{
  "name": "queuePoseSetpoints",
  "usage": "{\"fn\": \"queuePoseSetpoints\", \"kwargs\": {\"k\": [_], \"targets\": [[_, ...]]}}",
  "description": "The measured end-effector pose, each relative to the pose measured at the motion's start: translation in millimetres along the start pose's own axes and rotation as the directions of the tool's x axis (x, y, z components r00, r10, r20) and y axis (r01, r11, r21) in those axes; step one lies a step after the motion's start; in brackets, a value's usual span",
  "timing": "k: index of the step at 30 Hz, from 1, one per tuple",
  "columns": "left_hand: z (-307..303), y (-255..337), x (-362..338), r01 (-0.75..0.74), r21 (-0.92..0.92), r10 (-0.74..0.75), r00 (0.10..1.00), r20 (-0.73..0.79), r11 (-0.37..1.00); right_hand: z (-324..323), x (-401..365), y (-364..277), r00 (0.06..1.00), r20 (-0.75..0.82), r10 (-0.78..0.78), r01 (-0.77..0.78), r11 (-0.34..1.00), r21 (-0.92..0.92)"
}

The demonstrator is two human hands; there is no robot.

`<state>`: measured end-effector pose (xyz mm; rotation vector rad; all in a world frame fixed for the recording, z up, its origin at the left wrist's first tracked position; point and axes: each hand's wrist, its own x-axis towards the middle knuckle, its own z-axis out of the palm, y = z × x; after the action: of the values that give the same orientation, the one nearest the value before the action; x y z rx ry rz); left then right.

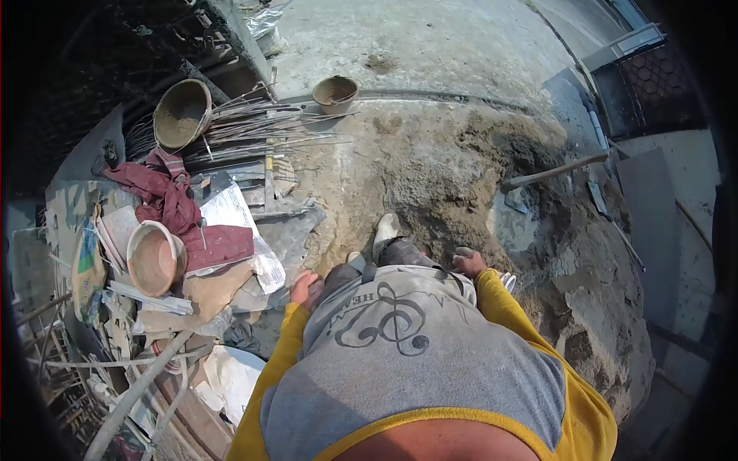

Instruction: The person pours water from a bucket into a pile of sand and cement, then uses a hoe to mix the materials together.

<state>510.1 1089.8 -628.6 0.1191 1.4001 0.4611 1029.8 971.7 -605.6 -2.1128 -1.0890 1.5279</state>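
My left hand [306, 290] hangs beside my left thigh, its fingers loosely apart and nothing visible in it. On the other side, my right hand [468, 263] hangs by my right thigh, fingers slightly bent, with no object seen in it. Below me, a pale dusty shoe [387, 227] stands on the sandy ground. A heap of wet grey-brown mortar or sand [453, 200] lies ahead and to the right. The wooden handle [557, 170] of a tool rests across that heap; its head is hidden.
On the left are a tilted bowl [182, 115], another bowl [156, 259], maroon cloth [219, 247], printed paper [234, 215], thin rods [254, 127] and scrap poles [138, 392]. A smaller bucket [335, 94] stands ahead. A grey board [649, 223] leans at the right.
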Motion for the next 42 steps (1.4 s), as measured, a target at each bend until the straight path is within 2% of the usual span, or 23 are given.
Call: {"fn": "queuePoseSetpoints", "kwargs": {"k": [1,2,3,4,5,6,8,10,13,18,20,22,23,24,27,28,30,32,34,35,36,39,42], "targets": [[-14,-28,37,-0.290,0.391,0.203,0.947,0.250,0.873,-4,10,8,1.000,-0.021,0.007,-0.006,0.999,0.031],[-24,-41,79,-0.590,0.611,0.259,0.797,0.545,0.528,-9,24,11,0.998,-0.016,0.057,-0.059,0.994,-0.087],[-22,-32,85,-0.596,0.632,0.243,0.794,0.558,0.496,-10,39,11,0.994,-0.011,0.112,-0.112,0.974,-0.197],[-12,-24,82,-0.465,0.537,0.190,0.852,0.488,0.704,-18,46,6,0.991,0.109,-0.076,0.120,0.866,-0.486],[-6,-11,80,-0.294,0.407,0.109,0.901,0.420,0.865,-19,58,-1,0.992,-0.018,0.126,-0.127,0.988,-0.083],[3,15,68,-0.282,0.446,0.079,0.903,0.422,0.849,-22,69,-3,0.932,-0.046,0.359,-0.322,0.881,0.347],[45,82,29,-0.093,0.481,0.033,0.991,0.131,0.872,-39,86,-26,0.917,-0.066,0.394,-0.304,0.797,0.522],[67,131,21,-0.050,0.547,0.115,0.990,-0.084,0.836,-75,88,-78,0.943,-0.042,0.331,-0.286,0.867,0.408],[78,178,43,-0.099,0.435,0.223,0.944,-0.244,0.895,-96,108,-90,0.929,-0.156,0.335,-0.191,0.796,0.575],[155,217,80,0.007,0.519,0.115,0.973,-0.202,0.855,-125,137,-62,0.901,-0.157,0.404,-0.232,0.756,0.613],[186,229,103,0.028,0.691,0.031,0.997,-0.073,0.722,-129,140,-55,0.843,-0.177,0.508,-0.277,0.693,0.666],[115,205,266,-0.372,0.755,0.126,0.923,0.364,0.540,-121,148,-17,0.804,-0.196,0.561,-0.289,0.657,0.696],[169,217,254,-0.562,0.691,0.164,0.816,0.555,0.454,-117,151,5,0.779,-0.182,0.600,-0.274,0.586,0.762],[199,252,287,-0.588,0.684,0.141,0.793,0.593,0.432,-122,161,9,0.753,-0.173,0.635,-0.240,0.510,0.826],[254,304,334,-0.415,0.891,-0.178,0.906,0.385,-0.185,-145,139,-29,0.635,-0.145,0.759,-0.272,0.395,0.877],[252,326,370,-0.315,0.949,-0.168,0.937,0.306,-0.030,-149,130,-42,0.620,-0.150,0.770,-0.266,0.387,0.883],[392,404,279,-0.093,0.951,-0.143,0.980,0.140,0.294,-174,136,-68,0.672,-0.161,0.722,-0.320,0.480,0.817],[452,461,287,-0.140,0.864,-0.008,0.986,0.164,0.483,-182,153,-72,0.623,-0.234,0.746,-0.216,0.452,0.865],[503,519,320,-0.161,0.843,0.058,0.987,0.153,0.513,-177,170,-81,0.522,-0.343,0.781,-0.042,0.425,0.904],[532,542,327,-0.194,0.845,0.088,0.981,0.173,0.499,-205,163,-127,0.517,-0.218,0.828,-0.132,0.329,0.935],[561,563,331,-0.229,0.841,0.123,0.973,0.194,0.491,-205,172,-125,0.501,-0.219,0.837,-0.107,0.311,0.944],[634,595,352,-0.320,0.803,0.176,0.947,0.268,0.502,-188,221,-81,0.581,-0.317,0.750,-0.304,0.560,0.771],[692,591,364,-0.338,0.807,0.143,0.940,0.308,0.484,-217,239,-97,0.568,-0.263,0.780,-0.429,0.554,0.714]]}}
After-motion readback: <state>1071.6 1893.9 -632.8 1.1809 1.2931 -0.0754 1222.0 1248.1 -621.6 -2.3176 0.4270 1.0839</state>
